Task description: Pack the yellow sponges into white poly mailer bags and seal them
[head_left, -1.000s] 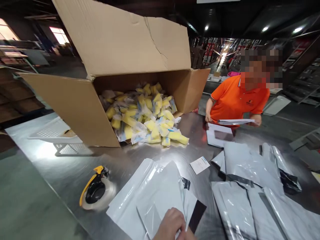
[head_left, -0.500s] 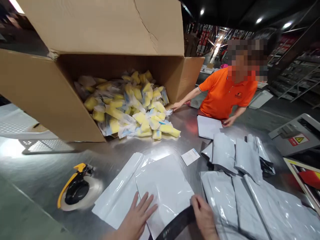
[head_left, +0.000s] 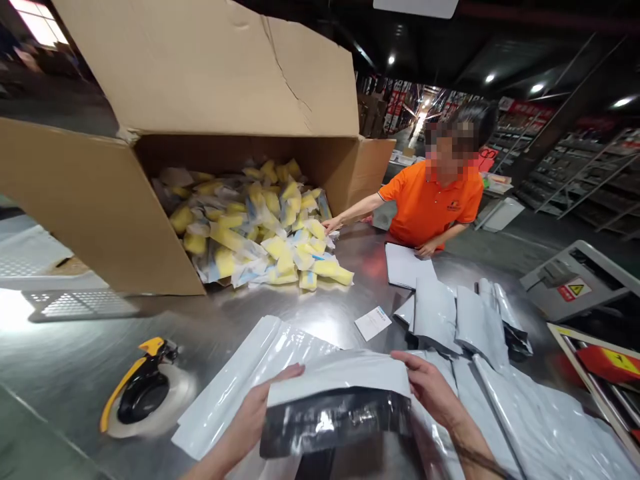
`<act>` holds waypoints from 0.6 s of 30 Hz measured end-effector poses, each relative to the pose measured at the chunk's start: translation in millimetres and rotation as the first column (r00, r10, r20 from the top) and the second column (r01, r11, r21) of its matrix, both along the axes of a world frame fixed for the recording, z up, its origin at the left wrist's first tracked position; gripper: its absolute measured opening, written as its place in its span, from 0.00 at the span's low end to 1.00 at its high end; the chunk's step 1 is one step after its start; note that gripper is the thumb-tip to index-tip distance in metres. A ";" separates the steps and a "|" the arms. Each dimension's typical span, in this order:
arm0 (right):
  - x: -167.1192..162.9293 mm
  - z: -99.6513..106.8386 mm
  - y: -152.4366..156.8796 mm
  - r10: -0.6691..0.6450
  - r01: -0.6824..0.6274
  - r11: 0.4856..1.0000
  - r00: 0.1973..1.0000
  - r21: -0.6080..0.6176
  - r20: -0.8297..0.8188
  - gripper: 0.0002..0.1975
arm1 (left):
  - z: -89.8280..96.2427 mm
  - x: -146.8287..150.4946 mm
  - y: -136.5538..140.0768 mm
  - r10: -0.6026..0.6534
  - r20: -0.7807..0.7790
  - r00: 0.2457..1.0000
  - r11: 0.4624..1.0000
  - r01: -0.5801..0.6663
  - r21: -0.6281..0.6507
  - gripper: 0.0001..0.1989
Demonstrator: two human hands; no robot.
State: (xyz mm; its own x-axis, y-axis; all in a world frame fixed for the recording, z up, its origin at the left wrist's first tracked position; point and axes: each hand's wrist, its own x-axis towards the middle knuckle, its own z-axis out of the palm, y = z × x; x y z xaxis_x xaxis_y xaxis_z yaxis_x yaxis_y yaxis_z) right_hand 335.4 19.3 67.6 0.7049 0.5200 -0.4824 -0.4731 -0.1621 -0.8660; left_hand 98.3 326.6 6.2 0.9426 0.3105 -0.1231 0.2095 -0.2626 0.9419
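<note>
On the table (head_left: 365, 270), packets (head_left: 280, 250) lie in and before the carton (head_left: 220, 80) — tape dispenser (head_left: 144, 395) nearer, left; bags (head_left: 435, 313) nearer, right.

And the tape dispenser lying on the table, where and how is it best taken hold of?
Probably by the yellow handle, coming from above and the left of the picture. The tape dispenser lies on its side, with that slim, curved handle arching along its left edge, on the side away from the left hand. The broad, round roll looks harder to pinch.
</note>
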 end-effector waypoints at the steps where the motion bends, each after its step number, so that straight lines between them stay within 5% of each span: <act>1: 3.2 14.5 -1.1 0.018 -0.018 1.000 0.999 0.002 0.041 0.24 | 22.7 13.2 7.5 0.053 -0.007 0.999 0.990 -0.054 -0.127 0.25; 3: 9.5 35.6 3.1 0.077 -0.066 0.997 0.962 -0.051 0.263 0.25 | 58.4 43.5 19.1 0.167 0.088 0.982 0.961 -0.142 -0.237 0.24; 6: 19.7 49.6 16.6 0.103 -0.001 0.987 0.758 -0.158 0.645 0.17 | 88.1 88.6 28.2 0.275 0.207 0.939 0.920 -0.194 -0.340 0.17; 8: 24.3 51.7 21.3 -0.011 0.127 0.987 0.671 -0.099 0.742 0.14 | 97.6 110.6 30.9 0.280 0.211 0.937 0.908 -0.187 -0.375 0.18; 10: 22.4 47.8 18.0 -0.154 0.200 0.980 0.671 0.023 0.725 0.14 | 99.9 121.7 31.6 0.255 0.194 0.947 0.909 -0.166 -0.381 0.22; 14: -10.8 6.7 -4.6 -0.260 0.257 0.963 0.808 0.082 0.528 0.21 | 69.0 106.6 20.1 0.193 0.058 0.979 0.914 -0.158 -0.374 0.27; 18: -76.9 -78.9 -29.3 -0.240 0.282 0.950 0.933 -0.130 0.269 0.23 | -6.0 55.0 -12.8 0.205 -0.228 0.952 0.927 -0.263 -0.266 0.29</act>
State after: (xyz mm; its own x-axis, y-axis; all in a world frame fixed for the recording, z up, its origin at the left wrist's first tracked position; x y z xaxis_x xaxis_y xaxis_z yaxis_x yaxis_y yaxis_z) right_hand 258.6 -10.0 -11.3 0.9126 0.2296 -0.3384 -0.2926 -0.2114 -0.9326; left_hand 153.3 313.8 0.3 0.7960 0.4423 -0.4131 0.4169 0.0941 0.9041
